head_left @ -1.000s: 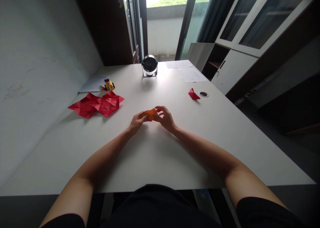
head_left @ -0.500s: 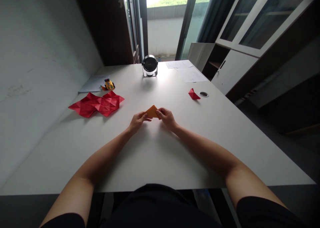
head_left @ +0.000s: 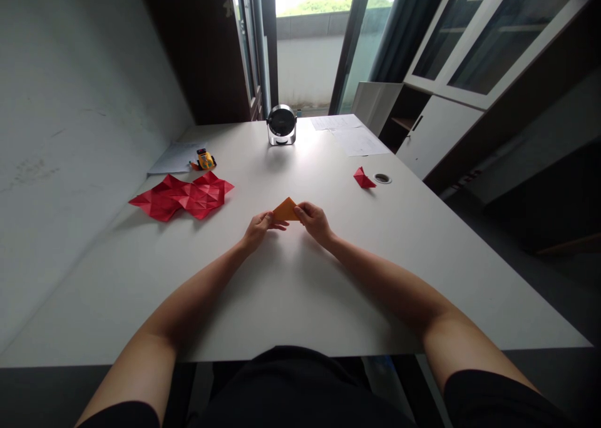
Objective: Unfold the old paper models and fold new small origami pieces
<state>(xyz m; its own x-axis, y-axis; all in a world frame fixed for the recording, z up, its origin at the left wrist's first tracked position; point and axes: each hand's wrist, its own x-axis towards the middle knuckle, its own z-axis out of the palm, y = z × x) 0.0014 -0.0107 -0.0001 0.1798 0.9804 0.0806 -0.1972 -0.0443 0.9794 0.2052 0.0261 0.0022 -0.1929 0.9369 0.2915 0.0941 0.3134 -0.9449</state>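
Note:
A small orange folded paper (head_left: 285, 209), triangular in outline, lies flat on the white table (head_left: 291, 290) between my hands. My left hand (head_left: 259, 227) pinches its left corner with thumb and forefinger. My right hand (head_left: 315, 221) presses and grips its right corner with closed fingers. Both forearms reach straight out from the table's near edge.
A crumpled-looking red creased sheet (head_left: 182, 195) lies at the left, with a small yellow toy (head_left: 205, 159) and a paper sheet (head_left: 176, 157) behind it. A small red folded piece (head_left: 362, 177) sits beside a cable hole (head_left: 382, 178). A round desk fan (head_left: 281, 124) and papers (head_left: 350, 134) stand at the far end.
The orange paper, held raised and bunched between both hands a second ago, now lies flattened on the table as a triangle. My hands have stayed at its two corners.

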